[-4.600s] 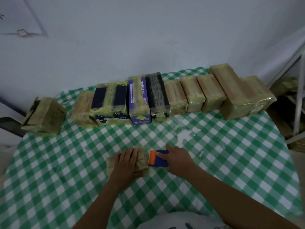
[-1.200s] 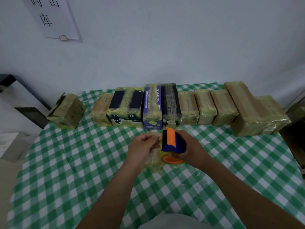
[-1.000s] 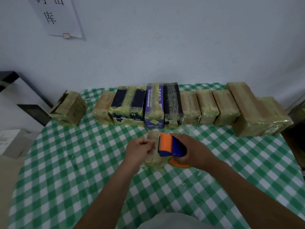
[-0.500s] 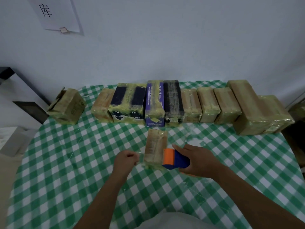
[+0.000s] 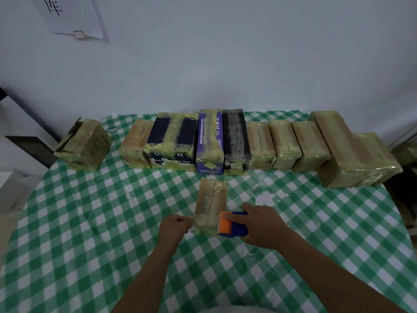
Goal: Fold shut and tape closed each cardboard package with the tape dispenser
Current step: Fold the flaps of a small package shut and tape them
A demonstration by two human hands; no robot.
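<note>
Here the package (image 5: 211,204) lies lengthwise, pointing away toward the wall (image 5: 225,64).

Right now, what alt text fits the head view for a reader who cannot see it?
A right hand holds a blue and orange tape dispenser at the near end of a small cardboard box on a green checked table; the left hand, fingers curled, is at its near left corner. Taped boxes line the far edge.

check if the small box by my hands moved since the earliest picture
Yes. The box turned end-on and moved toward the purple box; its far end now nearly meets it.
</note>
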